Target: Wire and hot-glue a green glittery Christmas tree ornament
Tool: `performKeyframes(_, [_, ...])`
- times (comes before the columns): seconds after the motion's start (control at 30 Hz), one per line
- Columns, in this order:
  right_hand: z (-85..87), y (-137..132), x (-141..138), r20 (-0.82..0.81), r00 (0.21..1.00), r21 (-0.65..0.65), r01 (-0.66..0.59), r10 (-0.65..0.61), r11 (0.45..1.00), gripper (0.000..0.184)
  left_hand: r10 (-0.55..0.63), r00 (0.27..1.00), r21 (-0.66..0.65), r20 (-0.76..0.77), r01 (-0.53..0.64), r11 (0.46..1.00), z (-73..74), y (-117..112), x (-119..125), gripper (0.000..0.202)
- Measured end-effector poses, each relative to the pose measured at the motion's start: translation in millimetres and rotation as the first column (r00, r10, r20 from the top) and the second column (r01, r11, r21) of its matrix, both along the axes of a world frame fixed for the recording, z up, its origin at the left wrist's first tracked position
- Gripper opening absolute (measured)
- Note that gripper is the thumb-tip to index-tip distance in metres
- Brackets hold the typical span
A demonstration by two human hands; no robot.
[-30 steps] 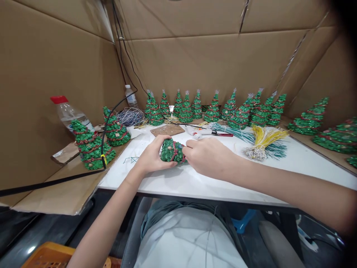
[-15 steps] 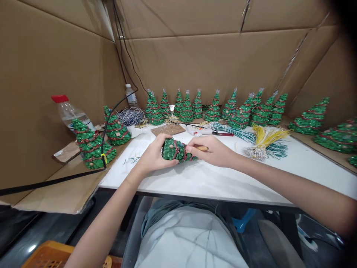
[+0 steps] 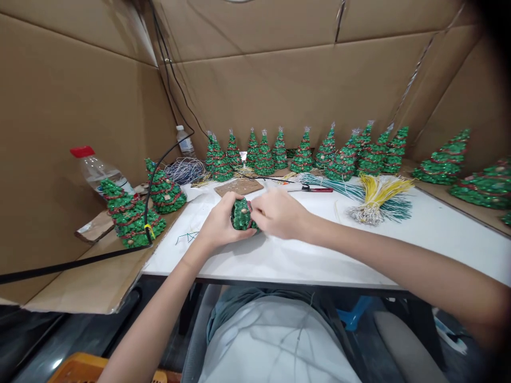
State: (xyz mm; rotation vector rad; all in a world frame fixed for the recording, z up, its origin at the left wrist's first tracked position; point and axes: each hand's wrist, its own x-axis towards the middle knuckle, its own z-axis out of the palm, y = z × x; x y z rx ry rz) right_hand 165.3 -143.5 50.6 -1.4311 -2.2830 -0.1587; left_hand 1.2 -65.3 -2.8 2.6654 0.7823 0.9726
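Note:
A small green beaded tree (image 3: 240, 214) with a red garland lies on its side on the white table (image 3: 303, 255), held between both hands. My left hand (image 3: 219, 223) is wrapped round its base end. My right hand (image 3: 277, 213) is closed over the rest of the tree and hides most of it. Whether the right hand also holds a tool is hidden.
A row of finished green trees (image 3: 303, 157) stands along the back cardboard wall, more at right (image 3: 443, 166) and two at left (image 3: 130, 213). Yellow and green wire bundles (image 3: 375, 199), red-handled scissors (image 3: 315, 188), a cardboard pad (image 3: 238, 186), a red-capped bottle (image 3: 93, 167) and a black cable (image 3: 149, 191) surround the work spot.
My right hand has slid left over the tree, covering more of it; the thin brown tool seen in its fingers half a second ago no longer shows. The view has shifted slightly.

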Motion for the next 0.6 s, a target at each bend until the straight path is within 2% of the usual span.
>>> performKeyframes(0.07, [4.1, 12, 6, -0.205, 0.979, -0.067, -0.014, 0.0, 0.998, 0.025, -0.003, 1.0, -0.012, 0.003, 0.003, 1.0, -0.1, 2, 0, 0.063])
performKeyframes(0.1, [3.1, 17, 11, -0.329, 0.944, -0.109, -0.038, 0.0, 0.993, 0.024, -0.003, 1.0, -0.02, 0.003, 0.003, 1.0, -0.2, 3, 0, 0.062])
performKeyframes(0.2, [-10.9, 21, 28, -0.678, 0.733, -0.256, -0.162, -0.058, 0.953, 0.019, 0.011, 1.0, -0.033, 0.0, -0.011, 0.999, -0.6, 3, 0, 0.062])
performKeyframes(0.27, [-26.0, 16, 37, -0.804, 0.582, -0.314, -0.246, -0.12, 0.917, 0.018, 0.026, 1.0, -0.027, 0.002, -0.026, 0.999, -1.0, 2, 1, 0.063])
performKeyframes(0.33, [-41.7, 6, 42, -0.858, 0.502, -0.283, -0.286, -0.108, 0.916, 0.017, 0.038, 0.999, -0.019, 0.007, -0.038, 0.999, -1.3, 0, 2, 0.064])
performKeyframes(0.37, [-48.6, 0, 42, -0.862, 0.502, -0.241, -0.275, -0.074, 0.931, 0.017, 0.045, 0.999, -0.017, 0.009, -0.045, 0.999, -1.4, -1, 2, 0.064])
performKeyframes(0.4, [-54.0, -6, 41, -0.844, 0.536, -0.189, -0.251, -0.026, 0.949, 0.018, 0.052, 0.999, -0.016, 0.012, -0.051, 0.999, -1.5, -2, 3, 0.064])
performKeyframes(0.47, [-59.0, -17, 35, -0.733, 0.677, -0.048, -0.15, 0.067, 0.987, 0.02, 0.059, 0.998, -0.019, 0.013, -0.059, 0.998, -1.5, -3, 3, 0.063])
performKeyframes(0.53, [-54.7, -24, 24, -0.551, 0.83, 0.076, -0.056, 0.089, 0.996, 0.023, 0.059, 0.998, -0.025, 0.014, -0.059, 0.998, -1.5, -2, 4, 0.063])
performKeyframes(0.6, [-41.9, -23, 12, -0.359, 0.933, 0.106, -0.003, 0.041, 0.994, 0.023, 0.052, 0.998, -0.024, 0.019, -0.052, 0.998, -1.5, -1, 3, 0.063])
